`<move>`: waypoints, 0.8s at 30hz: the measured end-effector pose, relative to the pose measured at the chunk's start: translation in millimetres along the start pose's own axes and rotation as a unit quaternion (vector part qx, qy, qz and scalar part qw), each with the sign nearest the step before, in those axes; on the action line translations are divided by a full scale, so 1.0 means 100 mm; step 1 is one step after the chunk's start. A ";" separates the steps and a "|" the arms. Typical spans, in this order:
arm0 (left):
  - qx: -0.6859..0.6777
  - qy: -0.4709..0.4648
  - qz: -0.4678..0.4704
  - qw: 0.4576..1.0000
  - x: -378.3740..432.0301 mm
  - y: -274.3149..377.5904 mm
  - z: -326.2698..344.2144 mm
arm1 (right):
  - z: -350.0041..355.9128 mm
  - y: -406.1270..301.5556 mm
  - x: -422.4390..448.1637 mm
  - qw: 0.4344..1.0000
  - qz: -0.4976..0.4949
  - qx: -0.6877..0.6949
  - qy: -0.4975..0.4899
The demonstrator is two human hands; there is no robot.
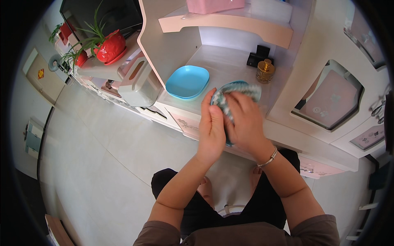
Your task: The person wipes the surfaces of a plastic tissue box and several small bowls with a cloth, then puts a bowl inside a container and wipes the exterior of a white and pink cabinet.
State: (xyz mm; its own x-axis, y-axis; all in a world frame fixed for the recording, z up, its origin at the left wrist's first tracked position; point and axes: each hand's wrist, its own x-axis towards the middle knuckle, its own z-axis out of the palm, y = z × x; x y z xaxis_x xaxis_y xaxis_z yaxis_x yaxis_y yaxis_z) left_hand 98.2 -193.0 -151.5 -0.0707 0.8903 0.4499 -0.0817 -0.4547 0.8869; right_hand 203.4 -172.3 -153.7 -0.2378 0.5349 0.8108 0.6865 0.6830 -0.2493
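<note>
Between my hands, above the front edge of the desk, is a teal-blue dish (236, 83), tilted and partly hidden by my fingers. My left hand (212, 123) grips its left side, with the thumb and fingers along the rim. A green-and-white cloth (222, 103), blurred, is bunched under my right hand (244, 117), which presses it onto the dish. To the left of my hands, a light blue rounded-square plastic dish (187, 80) rests on the desk, apparently stacked on another one.
Behind my right hand stand a perfume bottle with a gold cap (265, 71) and a small black object (258, 58). A lidded white bin (141, 83) is left of the desk panel (172, 37). Further left are red plant pots (112, 46). A cabinet (286, 101) rises at the right.
</note>
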 end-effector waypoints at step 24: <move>0.134 -0.044 -0.091 0.986 0.26 0.20 -0.55 | -0.25 0.12 0.06 0.982 0.188 0.010 -0.005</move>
State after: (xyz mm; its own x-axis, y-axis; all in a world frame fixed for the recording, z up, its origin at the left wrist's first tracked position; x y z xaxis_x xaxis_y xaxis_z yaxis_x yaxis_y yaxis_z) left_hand 40.4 -180.1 -127.5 0.0085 0.9607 0.2773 0.1818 -0.2742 0.9443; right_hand 227.8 -172.9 -138.2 0.0231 0.7568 0.6533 0.7133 0.4454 -0.5411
